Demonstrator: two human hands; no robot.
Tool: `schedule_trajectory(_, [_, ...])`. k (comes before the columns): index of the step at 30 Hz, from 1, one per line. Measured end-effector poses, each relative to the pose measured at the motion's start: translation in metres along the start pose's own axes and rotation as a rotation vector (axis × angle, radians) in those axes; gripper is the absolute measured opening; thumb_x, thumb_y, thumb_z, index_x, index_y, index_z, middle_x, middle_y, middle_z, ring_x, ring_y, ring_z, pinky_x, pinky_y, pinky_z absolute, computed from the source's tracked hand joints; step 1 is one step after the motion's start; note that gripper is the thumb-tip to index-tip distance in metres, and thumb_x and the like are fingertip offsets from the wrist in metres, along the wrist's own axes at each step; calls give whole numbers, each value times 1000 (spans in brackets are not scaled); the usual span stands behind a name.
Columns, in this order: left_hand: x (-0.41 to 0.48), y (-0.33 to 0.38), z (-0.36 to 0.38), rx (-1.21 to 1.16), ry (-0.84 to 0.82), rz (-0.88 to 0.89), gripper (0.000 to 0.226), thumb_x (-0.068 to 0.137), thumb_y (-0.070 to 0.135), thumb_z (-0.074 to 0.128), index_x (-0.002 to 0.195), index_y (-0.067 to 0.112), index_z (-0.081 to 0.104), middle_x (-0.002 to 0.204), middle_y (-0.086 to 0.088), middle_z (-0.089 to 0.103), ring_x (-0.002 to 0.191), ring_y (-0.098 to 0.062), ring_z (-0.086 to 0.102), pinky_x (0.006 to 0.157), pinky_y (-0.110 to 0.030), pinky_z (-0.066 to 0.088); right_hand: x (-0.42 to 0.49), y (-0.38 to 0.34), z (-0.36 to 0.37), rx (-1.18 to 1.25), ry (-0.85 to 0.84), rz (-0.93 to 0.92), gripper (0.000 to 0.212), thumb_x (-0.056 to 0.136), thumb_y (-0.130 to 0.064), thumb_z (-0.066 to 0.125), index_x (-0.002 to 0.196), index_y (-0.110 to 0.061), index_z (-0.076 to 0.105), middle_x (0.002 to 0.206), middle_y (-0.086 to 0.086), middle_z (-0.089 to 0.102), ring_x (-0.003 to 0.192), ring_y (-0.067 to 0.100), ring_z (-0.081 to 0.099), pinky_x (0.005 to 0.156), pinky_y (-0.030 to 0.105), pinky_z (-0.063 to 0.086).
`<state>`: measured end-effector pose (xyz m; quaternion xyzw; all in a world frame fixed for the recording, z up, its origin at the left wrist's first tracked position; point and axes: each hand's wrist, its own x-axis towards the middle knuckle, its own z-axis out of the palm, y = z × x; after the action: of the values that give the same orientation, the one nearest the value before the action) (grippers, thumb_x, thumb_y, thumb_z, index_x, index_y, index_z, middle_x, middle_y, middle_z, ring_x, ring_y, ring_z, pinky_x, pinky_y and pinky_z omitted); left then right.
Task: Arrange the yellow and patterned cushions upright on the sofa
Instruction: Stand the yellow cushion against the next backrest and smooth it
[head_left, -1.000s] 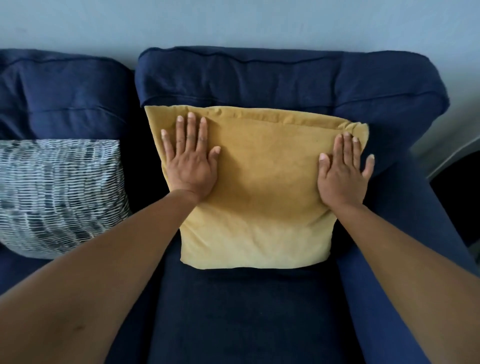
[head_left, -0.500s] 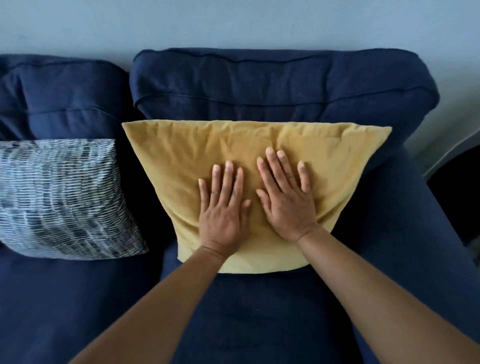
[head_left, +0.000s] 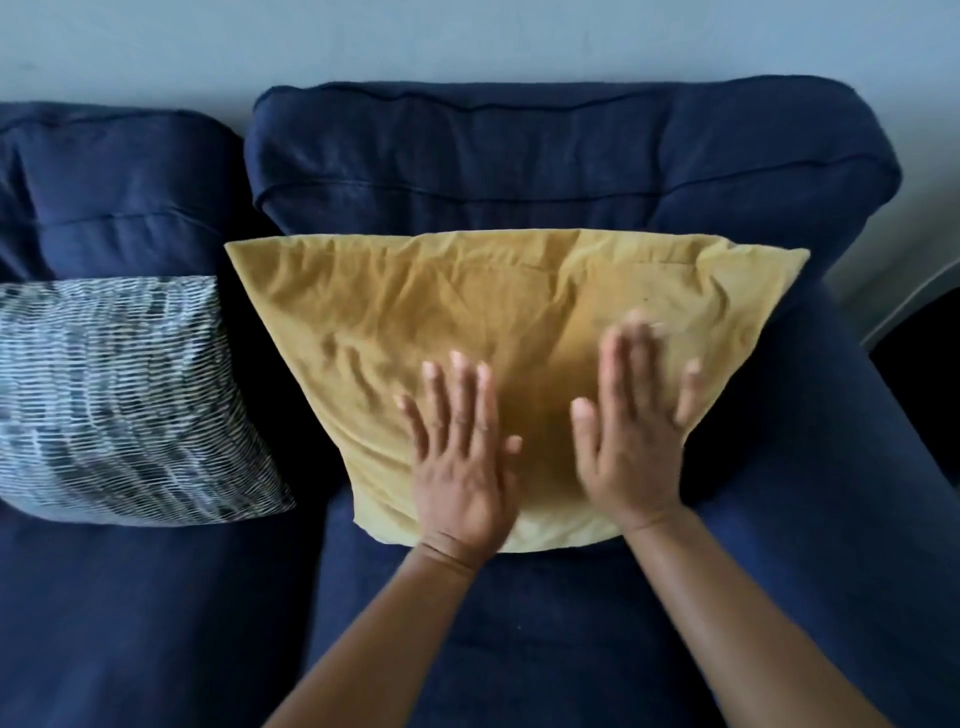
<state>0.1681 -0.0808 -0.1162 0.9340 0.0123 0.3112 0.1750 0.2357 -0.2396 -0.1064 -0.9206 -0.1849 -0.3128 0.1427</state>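
Both my hands, left (head_left: 462, 467) and right (head_left: 631, 447), fingers spread, press the yellow cushion (head_left: 467, 312); pushing too low (my guess) could slump it forward.

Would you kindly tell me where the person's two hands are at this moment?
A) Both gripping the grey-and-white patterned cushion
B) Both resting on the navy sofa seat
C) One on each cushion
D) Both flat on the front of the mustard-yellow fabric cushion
D: the left hand and right hand lie open, palms down, on the mustard-yellow fabric cushion; the grey-and-white patterned cushion is untouched.
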Motion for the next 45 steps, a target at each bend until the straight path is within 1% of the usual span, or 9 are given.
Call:
schedule_trajectory(5, [-21,-52,14,146,-164,-211,62,99,30,33,153,2,22,162,-16,18,152,-32,13,119,-65,13,-47,29,26,-123,-241,-208,60,103,-36,37,158,-16,22,166,4,18,152,23,22,121,51,13])
schedule_trajectory(10, [-11,-99,-2,183,-87,-293,63,102,29,32,155,-2,21,164,-18,14,152,-41,12,119,-66,7,-45,100,7,-181,-242,250,62,102,-32,28,158,-7,19,167,9,12,154,23,15,119,59,13])
schedule_trajectory(15, [13,-35,-8,15,103,-136,63,104,28,28,159,6,9,166,-11,3,154,-39,-1,122,-58,-4,-11,45,-14,22,91,-34,61,104,-31,28,159,-9,12,167,7,9,154,25,14,122,51,5])
schedule_trajectory(21, [70,-10,16,82,3,-50,58,104,29,30,157,7,25,166,-9,11,154,-35,6,123,-52,-7,46,-6,14,-91,-175,-216,60,105,-42,30,160,-21,18,168,6,13,155,21,10,123,48,1])
schedule_trajectory(29, [107,-85,-3,286,-96,-196,59,106,33,31,159,10,20,168,-13,13,155,-35,5,122,-58,-5,77,64,20,-155,-336,181,63,103,-47,12,161,-22,4,169,3,0,155,20,-5,122,53,-6])
schedule_trajectory(32, [121,-78,-19,258,-14,-322,60,106,34,28,159,7,21,167,-17,12,154,-39,5,121,-62,-1,88,47,5,-45,-195,297,63,102,-37,19,160,-15,10,169,7,6,155,22,0,123,55,-2])
schedule_trajectory(35, [129,-41,-18,236,27,-113,59,105,35,26,157,8,27,165,-18,19,153,-41,11,121,-58,-4,99,6,-2,53,45,128,60,101,-30,30,157,-9,24,165,11,21,154,26,15,122,54,5])
schedule_trajectory(39, [132,-25,-2,253,-165,61,60,104,36,22,158,9,26,166,-11,20,155,-34,9,122,-55,-6,104,-21,14,-3,-247,-225,57,102,-33,29,156,-12,30,165,6,24,154,22,15,123,49,3])
schedule_trajectory(45, [141,-106,-18,404,-301,4,62,104,44,20,159,16,24,166,-5,24,155,-30,8,123,-57,-6,110,63,23,-154,-402,-25,60,102,-39,20,155,-12,31,163,6,31,153,23,18,123,46,1])
